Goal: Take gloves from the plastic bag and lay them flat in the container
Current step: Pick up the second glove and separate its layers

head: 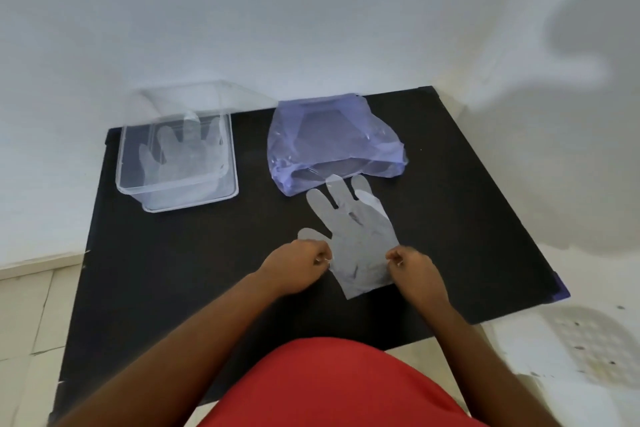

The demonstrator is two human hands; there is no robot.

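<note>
Glove (356, 236) lay spread on the black worktop (173, 270), fingers pointing away toward the bag (332, 142), cuff nearest the body. Pinched at the cuff on both sides — left hand (298, 265) closed on the left edge just below the thumb flap, right hand (412, 265) closed on the right edge. Fingertips curled tight in both; nothing else held.

Container (176, 163) sat well apart, far left on the worktop, clear, with at least one glove already lying inside, fingers toward the wall. Lid not clearly told apart from the haze of clear plastic behind it. Bag slumped open-mouthed toward the glove, its mouth just touching the fingertips; whether more gloves remained inside could not be told.

Step in hand, by judgement: flattening and lifting this glove for the move to the container. Best done by keeping both pinches level and pulling gently outward — enough tension to smooth the creases near the cuff, not enough to stretch thin film. Worth lifting slowly, since light plastic would likely cling or fold on itself. Lowering fingers-first over the glove already inside, in the same direction, then releasing the cuff last, should keep it flat.
</note>
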